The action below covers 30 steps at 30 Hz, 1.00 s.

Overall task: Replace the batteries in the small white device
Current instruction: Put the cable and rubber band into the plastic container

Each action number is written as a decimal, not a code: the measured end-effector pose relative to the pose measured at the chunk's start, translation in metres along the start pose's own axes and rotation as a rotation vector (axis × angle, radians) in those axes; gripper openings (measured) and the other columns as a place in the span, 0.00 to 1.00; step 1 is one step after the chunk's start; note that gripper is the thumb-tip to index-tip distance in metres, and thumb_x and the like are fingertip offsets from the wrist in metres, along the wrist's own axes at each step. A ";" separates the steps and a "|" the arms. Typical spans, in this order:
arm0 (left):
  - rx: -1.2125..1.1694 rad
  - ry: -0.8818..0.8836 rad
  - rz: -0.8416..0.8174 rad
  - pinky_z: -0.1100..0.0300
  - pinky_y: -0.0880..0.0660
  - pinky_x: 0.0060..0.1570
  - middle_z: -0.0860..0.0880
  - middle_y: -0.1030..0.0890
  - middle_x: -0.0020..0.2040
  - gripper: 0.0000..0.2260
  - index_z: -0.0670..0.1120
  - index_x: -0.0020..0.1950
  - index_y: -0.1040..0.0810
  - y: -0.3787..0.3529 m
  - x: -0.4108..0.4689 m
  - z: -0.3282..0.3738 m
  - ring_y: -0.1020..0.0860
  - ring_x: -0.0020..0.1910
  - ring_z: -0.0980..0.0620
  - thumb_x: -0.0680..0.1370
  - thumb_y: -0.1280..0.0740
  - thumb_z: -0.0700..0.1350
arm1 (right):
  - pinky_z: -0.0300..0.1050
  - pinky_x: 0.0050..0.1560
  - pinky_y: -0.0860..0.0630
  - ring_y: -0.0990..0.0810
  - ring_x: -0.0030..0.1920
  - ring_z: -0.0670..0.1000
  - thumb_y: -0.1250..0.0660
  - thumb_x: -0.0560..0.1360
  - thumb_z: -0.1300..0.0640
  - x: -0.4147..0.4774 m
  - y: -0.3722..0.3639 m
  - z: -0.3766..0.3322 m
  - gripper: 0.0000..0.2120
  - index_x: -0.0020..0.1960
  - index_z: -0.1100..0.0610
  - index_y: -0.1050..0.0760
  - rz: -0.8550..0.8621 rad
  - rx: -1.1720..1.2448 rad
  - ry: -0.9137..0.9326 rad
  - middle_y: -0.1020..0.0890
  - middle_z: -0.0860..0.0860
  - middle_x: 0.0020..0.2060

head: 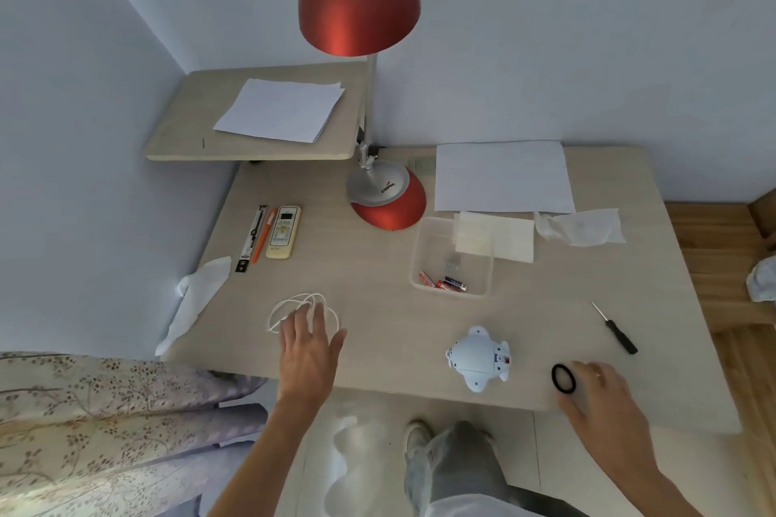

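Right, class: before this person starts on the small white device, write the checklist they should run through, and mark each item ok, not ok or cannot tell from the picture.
1. Small white device within reach, lying free on the desk: ok.
2. Screwdriver at hand, right of the device: ok.
3. Batteries available in the clear plastic container: ok; whether they are fresh, cannot tell.
4. Right hand free: ok, open beside the black ring, holding nothing.
5. Left hand free: ok, open over the white cord.
6. Battery cover open: cannot tell.
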<state>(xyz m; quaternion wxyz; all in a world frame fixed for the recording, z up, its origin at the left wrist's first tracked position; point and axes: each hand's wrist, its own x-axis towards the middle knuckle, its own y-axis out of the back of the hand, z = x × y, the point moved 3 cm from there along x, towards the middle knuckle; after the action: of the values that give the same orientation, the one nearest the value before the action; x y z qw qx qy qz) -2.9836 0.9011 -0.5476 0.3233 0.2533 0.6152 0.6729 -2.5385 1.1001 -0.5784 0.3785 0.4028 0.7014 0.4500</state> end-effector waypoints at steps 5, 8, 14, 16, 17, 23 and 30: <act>0.139 0.061 -0.087 0.30 0.36 0.73 0.35 0.32 0.77 0.40 0.41 0.81 0.36 -0.012 0.016 -0.050 0.33 0.74 0.31 0.79 0.32 0.67 | 0.50 0.39 0.21 0.22 0.55 0.57 0.22 0.74 0.47 -0.003 -0.010 0.001 0.23 0.64 0.53 0.23 0.001 -0.023 -0.005 0.24 0.50 0.56; 0.136 0.113 -0.167 0.29 0.36 0.73 0.37 0.35 0.78 0.47 0.44 0.83 0.39 -0.022 0.025 -0.064 0.35 0.75 0.31 0.74 0.33 0.73 | 0.51 0.37 0.19 0.23 0.56 0.57 0.21 0.73 0.47 -0.003 -0.016 0.001 0.24 0.64 0.54 0.23 -0.007 -0.031 -0.016 0.25 0.51 0.56; 0.011 0.166 -0.244 0.33 0.33 0.74 0.39 0.38 0.81 0.57 0.48 0.85 0.48 -0.036 0.035 -0.066 0.36 0.78 0.33 0.67 0.31 0.79 | 0.51 0.35 0.20 0.24 0.54 0.57 0.23 0.75 0.51 0.000 -0.017 -0.007 0.19 0.62 0.55 0.22 0.033 0.005 -0.021 0.26 0.51 0.53; -0.028 0.168 -0.248 0.34 0.33 0.74 0.40 0.38 0.81 0.60 0.49 0.85 0.50 -0.042 0.036 -0.066 0.35 0.78 0.33 0.64 0.30 0.80 | 0.51 0.35 0.21 0.24 0.54 0.57 0.23 0.76 0.52 0.000 -0.017 -0.008 0.18 0.62 0.55 0.22 0.045 0.033 -0.034 0.26 0.50 0.52; -0.036 0.165 -0.248 0.34 0.32 0.75 0.40 0.38 0.81 0.61 0.49 0.85 0.50 -0.044 0.035 -0.065 0.35 0.77 0.32 0.63 0.31 0.81 | 0.51 0.35 0.21 0.25 0.54 0.56 0.24 0.76 0.52 0.000 -0.017 -0.008 0.17 0.61 0.54 0.23 0.049 0.048 -0.044 0.27 0.49 0.52; -0.043 0.197 -0.243 0.30 0.28 0.70 0.38 0.44 0.82 0.61 0.53 0.86 0.50 -0.046 0.037 -0.064 0.37 0.76 0.27 0.63 0.32 0.82 | 0.54 0.37 0.19 0.24 0.52 0.54 0.29 0.80 0.50 -0.003 -0.020 -0.009 0.12 0.62 0.52 0.23 0.055 0.087 -0.076 0.26 0.48 0.52; -0.040 0.229 -0.238 0.30 0.29 0.68 0.35 0.32 0.75 0.58 0.52 0.85 0.46 -0.048 0.048 -0.075 0.31 0.69 0.26 0.65 0.26 0.76 | 0.55 0.37 0.19 0.24 0.50 0.51 0.31 0.82 0.50 -0.007 -0.024 -0.011 0.06 0.57 0.51 0.23 0.080 0.136 -0.100 0.26 0.45 0.49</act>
<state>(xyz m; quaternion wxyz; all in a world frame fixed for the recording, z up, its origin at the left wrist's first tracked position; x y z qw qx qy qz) -3.0651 0.8884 -0.6067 0.3334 0.0938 0.6600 0.6667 -2.5508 1.0835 -0.5958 0.3668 0.4772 0.6939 0.3954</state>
